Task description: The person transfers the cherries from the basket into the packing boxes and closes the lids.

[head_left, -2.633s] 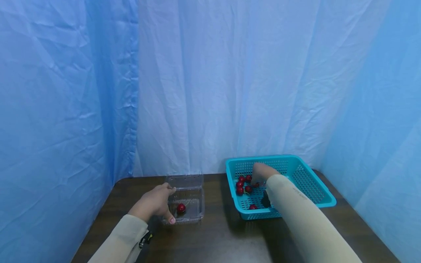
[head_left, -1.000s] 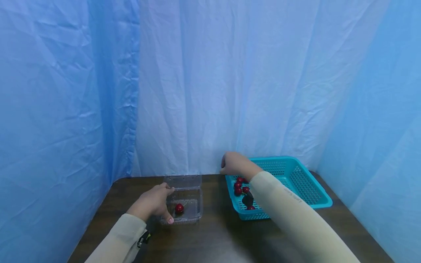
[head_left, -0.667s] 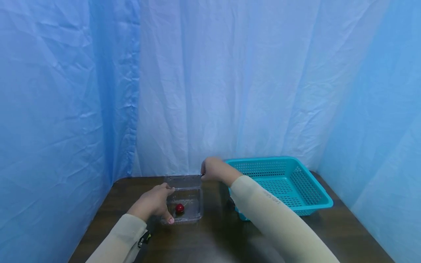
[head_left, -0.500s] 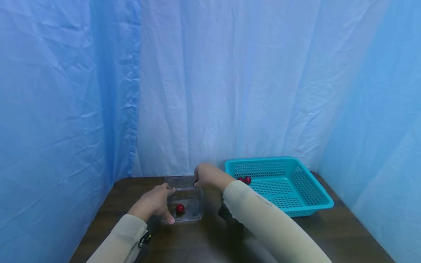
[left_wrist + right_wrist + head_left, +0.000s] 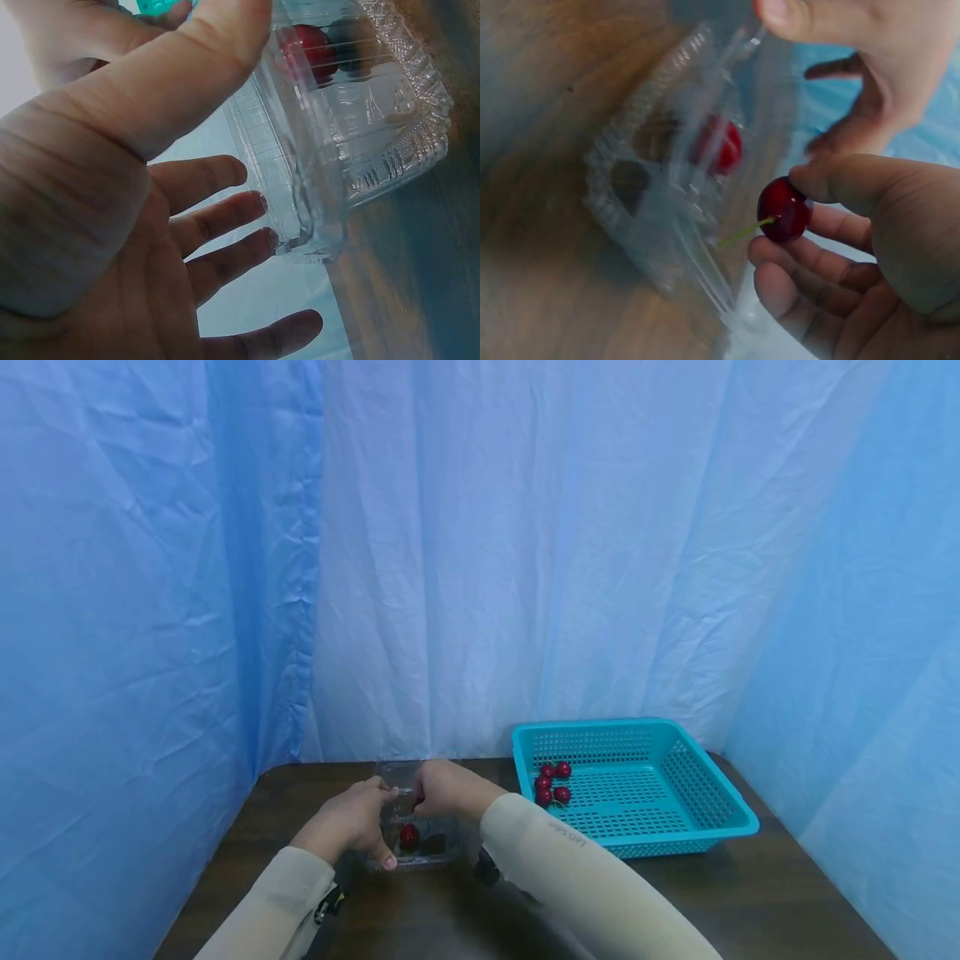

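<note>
A red cherry (image 5: 784,202) with a green stem is pinched between the thumb and fingers of my right hand (image 5: 453,789), above the clear plastic box (image 5: 427,862); the head view hides this cherry behind the hand. Inside the box lies another cherry (image 5: 409,837), toward its left side. My left hand (image 5: 348,822) rests against the box's left side, thumb at the near corner and index finger farther back. In the left wrist view its fingers are spread and fairly straight, with fingertips touching the box wall. The box's hinged lid (image 5: 396,772) lies back, away from me.
On the right of the dark wooden table (image 5: 405,918) stands a turquoise perforated basket (image 5: 675,842), with several cherries (image 5: 543,783) gathered at its left end. Blue-white curtains (image 5: 480,568) enclose the table at the back and sides.
My right hand has gone from inside the basket, over its left rim, leftward and down to above the plastic box, bringing a cherry. My left hand has stayed at the box.
</note>
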Demonstrator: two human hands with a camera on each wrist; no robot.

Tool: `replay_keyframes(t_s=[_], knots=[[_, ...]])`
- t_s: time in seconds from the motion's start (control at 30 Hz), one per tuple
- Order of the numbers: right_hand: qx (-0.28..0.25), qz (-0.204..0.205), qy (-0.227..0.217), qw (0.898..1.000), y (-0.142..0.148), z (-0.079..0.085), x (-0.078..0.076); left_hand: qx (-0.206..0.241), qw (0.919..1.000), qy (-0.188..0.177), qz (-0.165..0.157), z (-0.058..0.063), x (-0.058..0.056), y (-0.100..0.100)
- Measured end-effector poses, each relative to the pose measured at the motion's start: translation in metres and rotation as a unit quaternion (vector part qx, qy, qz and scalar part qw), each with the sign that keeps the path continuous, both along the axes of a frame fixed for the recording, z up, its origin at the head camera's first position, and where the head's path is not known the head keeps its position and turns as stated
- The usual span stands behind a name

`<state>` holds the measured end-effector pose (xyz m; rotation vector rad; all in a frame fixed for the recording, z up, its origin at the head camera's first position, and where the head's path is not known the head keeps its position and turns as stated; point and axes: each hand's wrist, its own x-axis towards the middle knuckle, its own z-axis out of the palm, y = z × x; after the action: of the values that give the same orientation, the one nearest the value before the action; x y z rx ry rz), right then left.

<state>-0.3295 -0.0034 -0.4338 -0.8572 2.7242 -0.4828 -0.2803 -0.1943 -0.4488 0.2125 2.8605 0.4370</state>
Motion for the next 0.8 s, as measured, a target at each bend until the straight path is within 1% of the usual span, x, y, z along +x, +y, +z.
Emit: replay_keyframes(t_s=[0.1,0.2,0.33,0.47,0.6,0.8], knots=[[-0.002,0.0,-0.019,1.0,-0.004,-0.008,0.002,0.002,1.0,0.0,-0.002,-0.002,0.0,0.0],[0.002,-0.013,-0.027,1.0,-0.007,-0.015,0.005,0.003,1.0,0.001,-0.004,-0.004,-0.001,-0.001],[0.026,-0.017,-0.01,0.999,-0.011,-0.021,0.007,0.005,1.0,0.004,-0.003,-0.006,-0.002,-0.002],[0.046,-0.014,-0.007,0.999,-0.014,-0.024,0.011,0.007,1.0,0.006,-0.004,-0.006,-0.001,-0.003],[0.042,-0.024,-0.016,0.999,-0.014,-0.025,0.015,0.005,0.9999,0.008,-0.007,-0.005,-0.001,-0.004],[0.041,-0.019,-0.012,0.999,-0.014,-0.023,0.017,0.005,1.0,0.005,-0.005,-0.001,0.001,-0.003]])
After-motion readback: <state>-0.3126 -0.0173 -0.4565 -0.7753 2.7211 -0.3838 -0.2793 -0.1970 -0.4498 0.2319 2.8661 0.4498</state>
